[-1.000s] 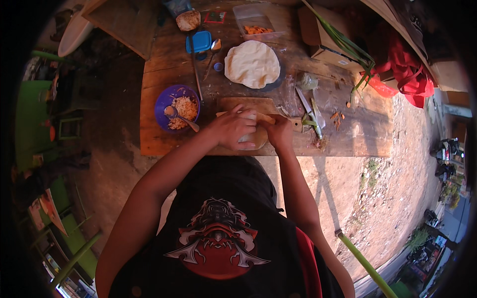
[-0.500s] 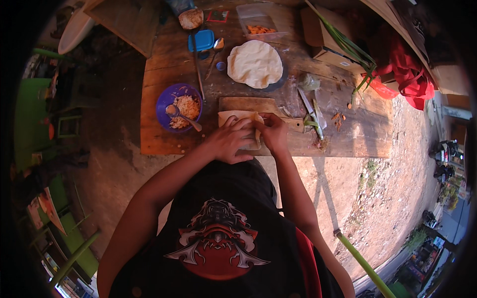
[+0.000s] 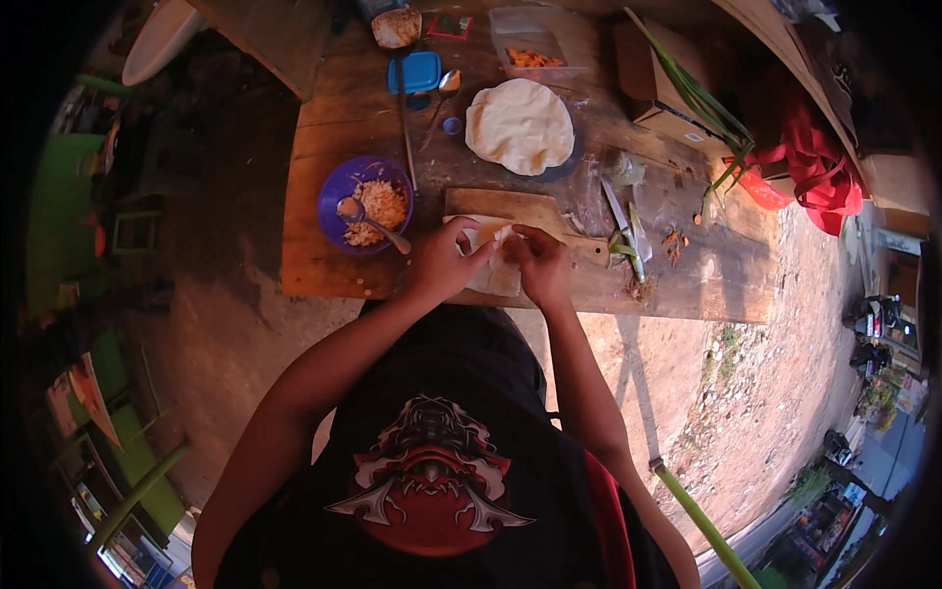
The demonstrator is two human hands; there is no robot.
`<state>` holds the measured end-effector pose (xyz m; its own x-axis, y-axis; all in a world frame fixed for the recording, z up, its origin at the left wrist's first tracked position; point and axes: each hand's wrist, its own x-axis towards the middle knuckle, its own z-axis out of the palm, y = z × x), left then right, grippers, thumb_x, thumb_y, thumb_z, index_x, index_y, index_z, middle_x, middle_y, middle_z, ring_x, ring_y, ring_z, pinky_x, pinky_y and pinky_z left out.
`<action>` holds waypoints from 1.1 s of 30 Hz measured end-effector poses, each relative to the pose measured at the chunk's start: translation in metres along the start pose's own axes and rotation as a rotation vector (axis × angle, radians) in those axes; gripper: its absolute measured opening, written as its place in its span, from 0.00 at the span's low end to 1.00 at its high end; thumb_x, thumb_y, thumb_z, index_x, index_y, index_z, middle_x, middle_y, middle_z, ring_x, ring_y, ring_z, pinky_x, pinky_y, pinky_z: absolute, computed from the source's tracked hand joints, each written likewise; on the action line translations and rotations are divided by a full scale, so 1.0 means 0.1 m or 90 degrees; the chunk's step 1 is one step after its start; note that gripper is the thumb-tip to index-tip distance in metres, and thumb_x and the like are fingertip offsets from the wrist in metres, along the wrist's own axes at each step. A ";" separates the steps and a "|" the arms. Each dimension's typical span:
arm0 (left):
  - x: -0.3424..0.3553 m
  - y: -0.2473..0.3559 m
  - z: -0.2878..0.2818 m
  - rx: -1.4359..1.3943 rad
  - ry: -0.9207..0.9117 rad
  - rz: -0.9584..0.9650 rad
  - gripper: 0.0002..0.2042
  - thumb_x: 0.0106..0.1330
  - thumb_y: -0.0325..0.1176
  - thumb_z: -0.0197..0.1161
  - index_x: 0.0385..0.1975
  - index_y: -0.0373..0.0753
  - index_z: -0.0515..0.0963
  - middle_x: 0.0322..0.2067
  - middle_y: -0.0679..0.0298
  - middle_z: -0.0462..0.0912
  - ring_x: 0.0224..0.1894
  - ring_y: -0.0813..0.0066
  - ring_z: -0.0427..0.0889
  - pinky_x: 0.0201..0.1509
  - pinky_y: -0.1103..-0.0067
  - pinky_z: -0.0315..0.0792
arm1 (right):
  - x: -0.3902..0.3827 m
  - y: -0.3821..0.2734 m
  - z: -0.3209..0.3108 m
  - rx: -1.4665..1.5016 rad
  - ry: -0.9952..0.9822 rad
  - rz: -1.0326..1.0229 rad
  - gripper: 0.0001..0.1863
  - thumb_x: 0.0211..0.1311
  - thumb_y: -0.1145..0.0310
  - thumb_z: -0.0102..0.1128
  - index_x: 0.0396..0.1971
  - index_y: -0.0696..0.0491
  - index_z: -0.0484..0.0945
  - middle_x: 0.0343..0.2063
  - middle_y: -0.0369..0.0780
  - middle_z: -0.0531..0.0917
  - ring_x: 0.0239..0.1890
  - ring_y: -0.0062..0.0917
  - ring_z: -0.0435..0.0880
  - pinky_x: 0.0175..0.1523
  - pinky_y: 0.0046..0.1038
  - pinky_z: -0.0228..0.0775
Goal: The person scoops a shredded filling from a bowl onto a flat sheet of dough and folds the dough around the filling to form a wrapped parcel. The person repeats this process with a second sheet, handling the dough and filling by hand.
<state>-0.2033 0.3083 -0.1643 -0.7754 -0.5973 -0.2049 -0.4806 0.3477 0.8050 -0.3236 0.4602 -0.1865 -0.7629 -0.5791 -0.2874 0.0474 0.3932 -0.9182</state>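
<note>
My left hand (image 3: 451, 255) and my right hand (image 3: 538, 257) meet over a thin pale dough sheet (image 3: 491, 280) on a wooden cutting board (image 3: 510, 204), their fingers pinched on its upper part. A purple bowl (image 3: 334, 226) of orange-flecked food with a spoon (image 3: 391, 238) in it stands left of the board. Beyond the board a stack of round pale sheets (image 3: 518, 126) lies on a dark round base. To the right are a knife (image 3: 616, 204), green trimmings (image 3: 620, 245) and plastic wrap (image 3: 594, 191).
On the wooden table (image 3: 319, 275) are a blue lidded box (image 3: 415, 72), long utensils, a clear container (image 3: 538, 25) with orange pieces and a cardboard box (image 3: 653, 98) with long green leaves. Red bags (image 3: 819, 187) sit at the right. Bamboo poles and parked motorbikes appear beyond.
My left hand has risen from a spread position over the sheet into a pinch beside my right fingers. The sheet's upper part is now lifted and bunched. The view has shifted slightly.
</note>
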 end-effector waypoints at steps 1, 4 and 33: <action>0.06 0.03 0.02 0.031 -0.010 -0.011 0.19 0.64 0.51 0.76 0.44 0.43 0.86 0.25 0.64 0.84 0.28 0.68 0.85 0.34 0.69 0.77 | 0.02 0.01 -0.02 -0.011 -0.007 -0.018 0.16 0.76 0.68 0.61 0.54 0.63 0.84 0.35 0.43 0.92 0.34 0.24 0.92 0.42 0.26 0.82; 0.18 0.07 0.08 0.108 -0.035 -0.035 0.20 0.64 0.53 0.75 0.45 0.44 0.87 0.26 0.64 0.85 0.30 0.67 0.87 0.35 0.69 0.77 | 0.07 0.02 -0.04 -0.022 -0.022 -0.049 0.16 0.77 0.68 0.60 0.53 0.64 0.84 0.34 0.43 0.93 0.33 0.25 0.92 0.43 0.27 0.83; 0.33 -0.18 0.00 0.286 0.092 0.135 0.19 0.61 0.41 0.75 0.48 0.38 0.85 0.46 0.55 0.82 0.55 0.51 0.76 0.60 0.62 0.74 | 0.04 0.00 0.04 -0.445 0.107 -0.378 0.15 0.66 0.59 0.74 0.50 0.44 0.91 0.28 0.38 0.81 0.32 0.32 0.85 0.36 0.38 0.78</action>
<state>-0.2201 0.2825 -0.1854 -0.8260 -0.5622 0.0414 -0.4718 0.7297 0.4950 -0.3242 0.4556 -0.1890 -0.6237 -0.7336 0.2698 -0.7374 0.4377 -0.5145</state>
